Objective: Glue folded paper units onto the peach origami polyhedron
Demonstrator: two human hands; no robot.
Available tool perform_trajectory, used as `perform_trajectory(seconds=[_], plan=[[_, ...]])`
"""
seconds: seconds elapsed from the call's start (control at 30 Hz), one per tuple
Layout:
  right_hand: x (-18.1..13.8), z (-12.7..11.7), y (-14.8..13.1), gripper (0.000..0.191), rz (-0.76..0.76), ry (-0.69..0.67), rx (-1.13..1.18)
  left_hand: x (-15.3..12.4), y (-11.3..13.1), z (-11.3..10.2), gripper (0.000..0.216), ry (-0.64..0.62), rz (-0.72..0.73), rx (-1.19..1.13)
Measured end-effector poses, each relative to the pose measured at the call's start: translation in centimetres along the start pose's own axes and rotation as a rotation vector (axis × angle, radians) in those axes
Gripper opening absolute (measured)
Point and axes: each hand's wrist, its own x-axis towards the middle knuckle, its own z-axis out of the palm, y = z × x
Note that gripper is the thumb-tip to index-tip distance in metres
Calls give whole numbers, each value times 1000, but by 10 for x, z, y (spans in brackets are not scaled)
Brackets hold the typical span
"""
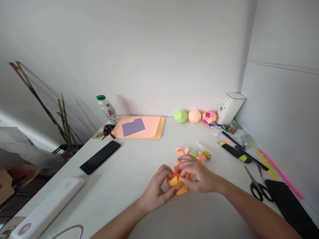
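Between my two hands is an orange and yellow-orange folded paper model (181, 190), with an opening at its top where darker orange paper shows. My left hand (159, 187) grips its left side, thumb along the front and fingers at the rim. My right hand (195, 174) pinches its right rim, with the fingertips reaching over the opening. Just beyond my right hand lie peach paper pieces (183, 151), some green paper, and a small glue tube (206, 154) with a white nozzle and yellow label. The inside of the model is mostly hidden by my fingers.
Three paper balls, green (180, 117), peach (194, 116) and multicoloured (209, 117), stand along the wall. Scissors (259, 187), a utility knife (234, 151) and pens lie right. Left are a black phone (100, 157), paper sheets (152, 124), a bottle (107, 109) and a long white device (47, 209).
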Motion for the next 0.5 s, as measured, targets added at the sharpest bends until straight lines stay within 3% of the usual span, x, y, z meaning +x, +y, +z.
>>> perform_trajectory(seconds=[0.33,0.43,0.5], plan=[[1,6,6,11,13,0,-56,0,-3,3,13,-48,-35,-228],[3,6,10,8,-53,95,-77,1,-3,2,17,-44,-109,-324],[6,0,16,8,-105,242,-130,3,-1,1,21,-43,-196,-419]])
